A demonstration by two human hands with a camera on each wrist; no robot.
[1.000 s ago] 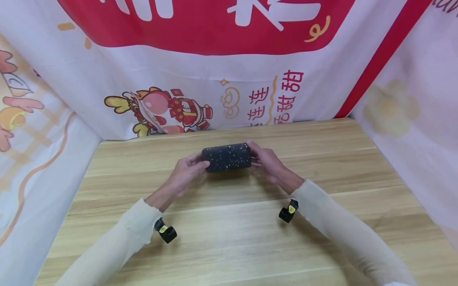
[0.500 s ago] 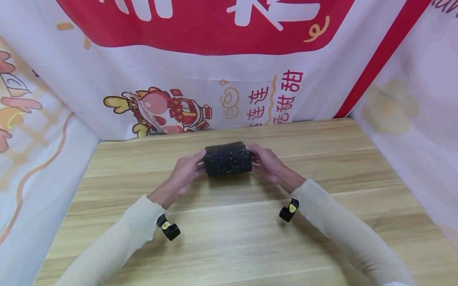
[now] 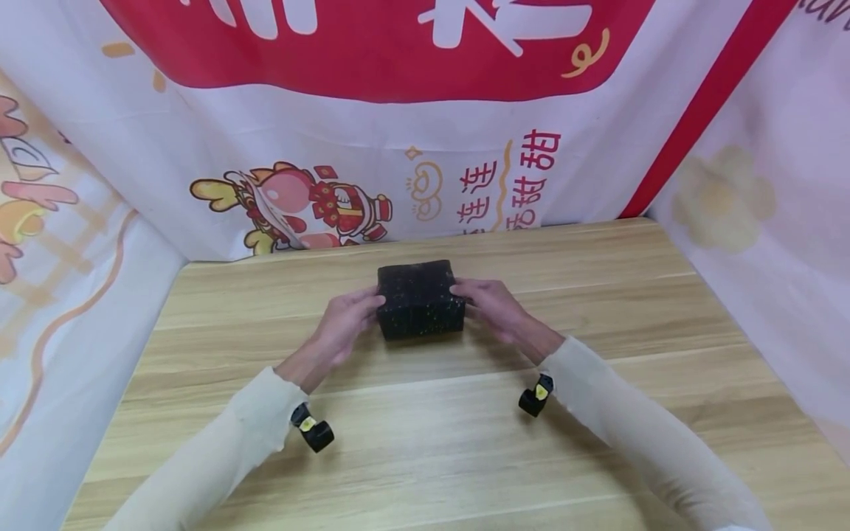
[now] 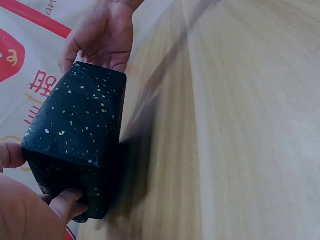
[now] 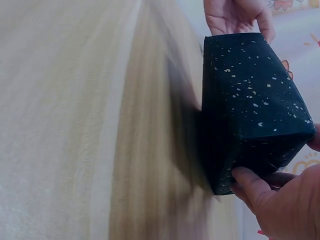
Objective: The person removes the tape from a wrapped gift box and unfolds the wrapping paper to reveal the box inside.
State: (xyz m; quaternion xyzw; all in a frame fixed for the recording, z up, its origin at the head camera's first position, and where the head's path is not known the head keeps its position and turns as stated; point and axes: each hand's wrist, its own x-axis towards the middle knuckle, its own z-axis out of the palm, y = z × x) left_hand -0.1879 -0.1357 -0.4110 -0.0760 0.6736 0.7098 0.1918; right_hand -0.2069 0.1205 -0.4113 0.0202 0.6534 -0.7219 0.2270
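A black box (image 3: pixel 421 301) with pale speckles spans between my two hands near the back of the table, its dark shadow falling on the wood beneath. Creased, folded wrapping shows at its ends in the wrist views. My left hand (image 3: pixel 344 324) holds the left end, thumb on the near side and fingers partly hidden behind. At the opposite end my right hand (image 3: pixel 494 306) grips with the thumb over the top edge. Up close in the left wrist view, the box (image 4: pixel 80 115) has one broad speckled face toward the camera; the right wrist view shows another long face of the box (image 5: pixel 257 90).
The wood-grain table (image 3: pixel 425 442) reaches a printed white and red cloth (image 3: pixel 372 140) hung at the back. More patterned cloth (image 3: pixel 783 243) flanks it on both sides. Small black wrist cameras (image 3: pixel 312 428) hang under both cuffs.
The box has been turned between my hands, so a broad top face and a front face now show and its near edge sits lower. Both thumbs have shifted along its ends.
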